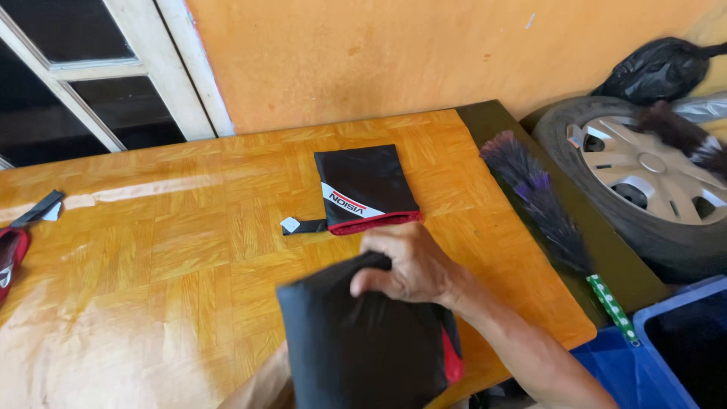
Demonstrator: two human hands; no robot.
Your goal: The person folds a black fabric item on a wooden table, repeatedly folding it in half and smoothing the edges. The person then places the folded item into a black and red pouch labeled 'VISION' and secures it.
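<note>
**Right hand pinching a black fabric cover at the near table edge**

Broadly, a parquet-topped wooden table (189, 250) fills the view, and everything else is placed from it. Past its right edge lies a car wheel with a silver hubcap (644, 178), with a black plastic bag (663, 68) beyond that, and a blue plastic bin (666, 356) sits off the near right corner. At the table's near edge, a black fabric cover with red trim (363, 341) stands bunched and held up, its long axis running roughly toward the person. The right hand (405, 269) curls over its top edge, fingers pressed together and pinching the cloth. The left hand (261, 386) shows only as a sliver beneath the cover's left side, so I cannot tell its state. Toward the table's far side, straight ahead of the right hand and close to it, a second folded black cover (363, 185) lies flat, red edge facing the person. A purple feather duster (541, 201) lies along the table's right edge. A red-and-black item (11, 254) rests at the left edge.
</note>
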